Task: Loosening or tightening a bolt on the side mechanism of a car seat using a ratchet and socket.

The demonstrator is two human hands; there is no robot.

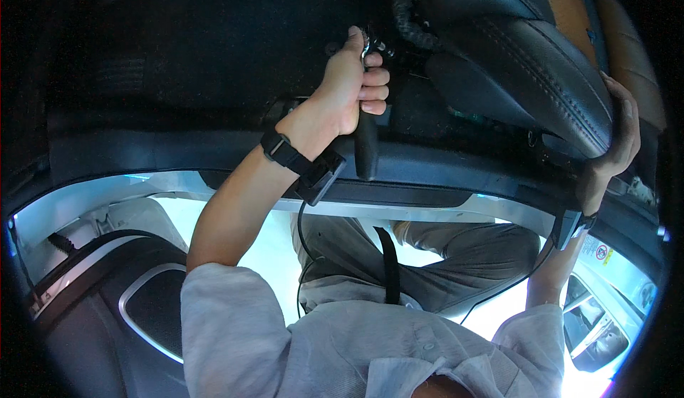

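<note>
My left hand (356, 81) is closed round a ratchet wrench (366, 149) with a long black handle and a shiny metal head. The thumb lies along the head, and the handle's end points back toward me. Around the head the dark car floor and a small bolt or fitting are hard to make out. To the right, my right hand (618, 134) grips the side edge of a black leather car seat (513, 77) with stitched seams; some fingertips are hidden by the seat.
The car's door sill (420, 163) runs across between me and the floor. An open door panel (85, 312) with a speaker grille stands at the lower left. Black boxes strapped to both wrists trail thin cables (513, 284) toward my body. My bent legs show beyond the sill.
</note>
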